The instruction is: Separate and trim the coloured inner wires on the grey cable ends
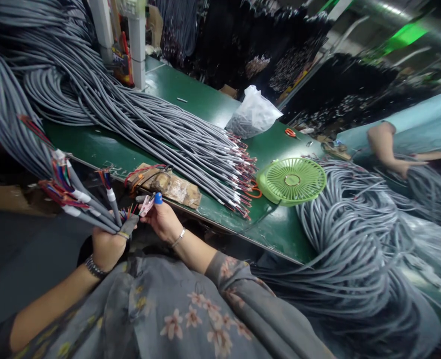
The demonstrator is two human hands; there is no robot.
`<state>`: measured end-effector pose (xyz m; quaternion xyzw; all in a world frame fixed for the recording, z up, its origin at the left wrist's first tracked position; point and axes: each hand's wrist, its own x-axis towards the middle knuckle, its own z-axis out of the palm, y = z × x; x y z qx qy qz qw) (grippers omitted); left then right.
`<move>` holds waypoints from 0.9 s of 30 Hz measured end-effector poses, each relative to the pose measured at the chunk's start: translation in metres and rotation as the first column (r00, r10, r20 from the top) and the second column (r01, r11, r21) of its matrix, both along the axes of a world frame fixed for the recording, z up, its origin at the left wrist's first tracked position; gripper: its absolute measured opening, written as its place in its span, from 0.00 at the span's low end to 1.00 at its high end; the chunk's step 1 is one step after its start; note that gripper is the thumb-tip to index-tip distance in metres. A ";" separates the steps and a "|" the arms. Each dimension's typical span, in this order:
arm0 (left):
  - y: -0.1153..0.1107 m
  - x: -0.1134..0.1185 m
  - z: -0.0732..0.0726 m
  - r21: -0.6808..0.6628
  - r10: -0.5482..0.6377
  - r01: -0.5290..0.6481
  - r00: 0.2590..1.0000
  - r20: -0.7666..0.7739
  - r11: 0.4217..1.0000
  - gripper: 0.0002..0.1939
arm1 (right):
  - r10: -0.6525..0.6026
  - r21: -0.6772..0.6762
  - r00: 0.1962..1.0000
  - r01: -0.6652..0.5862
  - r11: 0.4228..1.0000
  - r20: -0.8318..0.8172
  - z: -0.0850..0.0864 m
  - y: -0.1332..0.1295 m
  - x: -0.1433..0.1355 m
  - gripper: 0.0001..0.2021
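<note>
My left hand (110, 245) is closed around several grey multi-core cables (93, 215). Their ends fan out to the upper left, with white collars and coloured inner wires showing. A grey cover with a yellow band wraps a digit of this hand. Close beside it, my right hand (165, 222), with a blue cap on the thumb, pinches a small pale pink tool (146, 205). The tool's tip is at the fine coloured wires (128, 213) by my left hand; whether it grips one is too small to tell.
On the green table (190, 107) lies a long bundle of grey cables (160, 124). A taped wooden block (179, 188) sits at the near edge. A green fan (291, 180), white bag (256, 112) and orange-handled scissors (291, 132) are beyond. At right, another person's hand (400, 164) touches coiled cables (358, 224).
</note>
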<state>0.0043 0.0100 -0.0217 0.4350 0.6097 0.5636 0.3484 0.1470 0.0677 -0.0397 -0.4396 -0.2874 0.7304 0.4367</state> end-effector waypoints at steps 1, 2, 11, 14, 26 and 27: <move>0.000 0.000 0.001 0.001 -0.005 0.005 1.000 -0.006 1.000 0.09 | 0.004 -0.034 0.999 -0.005 0.999 -0.046 0.001 0.001 -0.001 0.31; -0.001 0.000 0.001 0.001 -0.009 0.009 1.000 -0.015 1.000 0.09 | -0.011 -0.061 0.997 0.006 0.998 -0.081 0.002 0.002 -0.003 0.30; -0.005 0.003 0.004 -0.004 -0.021 0.021 1.000 0.002 1.000 0.10 | -0.123 -0.132 0.981 0.103 0.986 -0.149 0.002 0.003 -0.009 0.25; -0.005 0.003 0.004 -0.001 -0.020 0.020 1.000 -0.001 1.000 0.09 | -0.118 -0.168 0.979 0.090 0.982 -0.166 0.003 0.001 -0.009 0.26; -0.011 -0.012 -0.006 -0.025 0.003 0.003 0.966 0.259 1.000 0.14 | 0.233 -0.065 0.965 -0.226 0.972 0.120 -0.046 -0.011 0.024 0.30; -0.011 -0.012 -0.005 -0.031 0.016 -0.007 0.945 0.327 0.999 0.15 | 0.315 -0.051 0.912 -0.313 0.948 0.263 -0.057 -0.015 0.032 0.28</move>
